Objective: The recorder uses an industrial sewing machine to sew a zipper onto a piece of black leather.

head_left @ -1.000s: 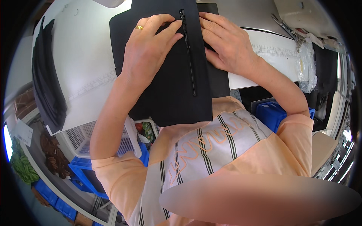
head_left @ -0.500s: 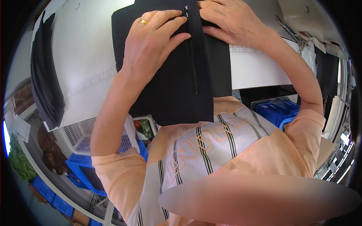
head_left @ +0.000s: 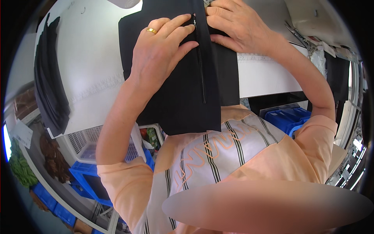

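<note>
Black fabric panel (head_left: 175, 101) lies on the white table (head_left: 95, 50), under both hands, lower end overhanging the front edge. Left hand (head_left: 159, 50): palm down, fingers lightly spread, thumb apart from them, fingertips pressed just left of the zipper (head_left: 201, 72) near its upper end. Right hand (head_left: 237, 27): fingers curled at the panel's right edge, right of the zipper; can't tell if it's pinching cloth, tips partly hidden. Zipper: narrow, black, toothed, lengthwise along the panel. Panel: matte, smooth weave, stepped outline at upper left. Second black layer (head_left: 229, 87) sticks out at right. Table: smooth, printed ruler scale. Far left: pleated-looking stack of dark cloth (head_left: 50, 78).
</note>
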`<state>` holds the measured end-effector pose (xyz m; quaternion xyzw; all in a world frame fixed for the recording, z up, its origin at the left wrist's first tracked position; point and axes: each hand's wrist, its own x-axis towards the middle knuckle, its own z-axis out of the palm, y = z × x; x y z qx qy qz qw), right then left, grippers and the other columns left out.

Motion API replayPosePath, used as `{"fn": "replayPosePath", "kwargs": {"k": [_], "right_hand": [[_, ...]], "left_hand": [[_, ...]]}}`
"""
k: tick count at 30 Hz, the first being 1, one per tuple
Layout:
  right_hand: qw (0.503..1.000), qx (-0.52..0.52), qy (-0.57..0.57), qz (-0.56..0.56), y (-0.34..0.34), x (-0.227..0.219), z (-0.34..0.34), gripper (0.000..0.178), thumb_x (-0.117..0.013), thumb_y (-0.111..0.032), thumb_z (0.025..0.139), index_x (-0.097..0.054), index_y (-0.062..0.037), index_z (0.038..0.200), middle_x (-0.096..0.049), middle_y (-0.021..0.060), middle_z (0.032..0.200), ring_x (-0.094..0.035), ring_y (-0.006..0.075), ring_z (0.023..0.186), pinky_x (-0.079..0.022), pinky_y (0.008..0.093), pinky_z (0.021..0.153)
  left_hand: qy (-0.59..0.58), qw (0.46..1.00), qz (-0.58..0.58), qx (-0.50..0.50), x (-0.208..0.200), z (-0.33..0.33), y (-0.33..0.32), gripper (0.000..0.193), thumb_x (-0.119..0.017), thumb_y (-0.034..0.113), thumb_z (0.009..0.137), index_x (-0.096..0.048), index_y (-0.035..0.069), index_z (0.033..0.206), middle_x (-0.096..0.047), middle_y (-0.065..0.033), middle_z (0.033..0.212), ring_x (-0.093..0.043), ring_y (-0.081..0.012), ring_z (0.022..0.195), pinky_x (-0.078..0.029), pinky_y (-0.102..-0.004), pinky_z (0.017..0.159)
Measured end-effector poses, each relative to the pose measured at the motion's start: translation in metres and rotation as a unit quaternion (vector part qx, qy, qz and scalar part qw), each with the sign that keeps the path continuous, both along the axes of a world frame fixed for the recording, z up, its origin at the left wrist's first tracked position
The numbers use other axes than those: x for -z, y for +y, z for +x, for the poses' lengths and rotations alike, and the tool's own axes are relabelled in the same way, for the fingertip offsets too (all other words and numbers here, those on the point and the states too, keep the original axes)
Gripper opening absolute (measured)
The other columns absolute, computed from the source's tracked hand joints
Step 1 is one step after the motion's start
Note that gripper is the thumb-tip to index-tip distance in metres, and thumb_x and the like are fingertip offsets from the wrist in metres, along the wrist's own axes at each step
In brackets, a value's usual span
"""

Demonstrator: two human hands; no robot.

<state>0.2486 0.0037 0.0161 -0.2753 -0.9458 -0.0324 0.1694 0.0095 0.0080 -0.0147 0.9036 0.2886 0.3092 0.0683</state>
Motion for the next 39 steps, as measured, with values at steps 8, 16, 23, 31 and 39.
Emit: {"fn": "replayPosePath", "kwargs": {"k": [8, 16, 23, 31, 39], "right_hand": [[0.986, 0.155, 0.025, 0.048, -0.039, 0.020, -0.001, 0.038, -0.074, -0.024, 0.079, -0.065, -0.0117, 0.114, -0.062, 0.0007, 0.122, -0.053, 0.0207, 0.119, -0.043, 0.0397, 0.097], [0.988, 0.150, 0.039, 0.020, -0.040, 0.022, -0.001, 0.047, -0.077, -0.028, 0.074, -0.064, -0.0120, 0.116, -0.062, 0.0014, 0.122, -0.053, 0.0214, 0.118, -0.043, 0.0382, 0.098], [0.980, 0.195, 0.018, -0.027, -0.053, 0.019, -0.008, 0.059, -0.080, -0.033, 0.070, -0.061, -0.0089, 0.120, -0.057, 0.0051, 0.130, -0.050, 0.0238, 0.123, -0.044, 0.0404, 0.100], [0.982, 0.186, 0.018, -0.011, -0.034, 0.017, -0.008, 0.058, -0.079, -0.032, 0.071, -0.060, -0.0085, 0.121, -0.056, 0.0050, 0.131, -0.050, 0.0243, 0.124, -0.045, 0.0387, 0.100], [0.985, 0.170, 0.014, 0.012, -0.005, 0.015, -0.007, 0.053, -0.079, -0.029, 0.071, -0.063, -0.0074, 0.116, -0.060, 0.0076, 0.126, -0.053, 0.0252, 0.120, -0.046, 0.0385, 0.100]], "left_hand": [[0.039, 0.999, -0.022, -0.016, -0.005, -0.001, 0.001, 0.032, -0.075, 0.031, 0.079, -0.070, 0.012, 0.104, -0.066, 0.0051, 0.118, -0.058, -0.0185, 0.104, -0.041, -0.0335, 0.086], [0.035, 0.999, -0.010, -0.015, -0.004, -0.003, 0.001, 0.035, -0.073, 0.036, 0.081, -0.070, 0.013, 0.107, -0.066, 0.0057, 0.121, -0.057, -0.0183, 0.105, -0.038, -0.0349, 0.090], [0.057, 0.998, -0.005, -0.011, -0.007, -0.004, 0.001, 0.040, -0.071, 0.040, 0.081, -0.070, 0.014, 0.111, -0.063, 0.0038, 0.122, -0.057, -0.0206, 0.106, -0.036, -0.0410, 0.095], [0.063, 0.996, 0.060, -0.035, -0.008, -0.001, 0.016, 0.038, -0.073, 0.040, 0.079, -0.072, 0.013, 0.107, -0.065, 0.0047, 0.117, -0.059, -0.0191, 0.100, -0.036, -0.0419, 0.092], [0.043, 0.997, 0.037, -0.046, -0.008, 0.001, 0.039, 0.039, -0.075, 0.039, 0.078, -0.072, 0.012, 0.106, -0.067, 0.0032, 0.114, -0.062, -0.0194, 0.097, -0.044, -0.0366, 0.081]]}}
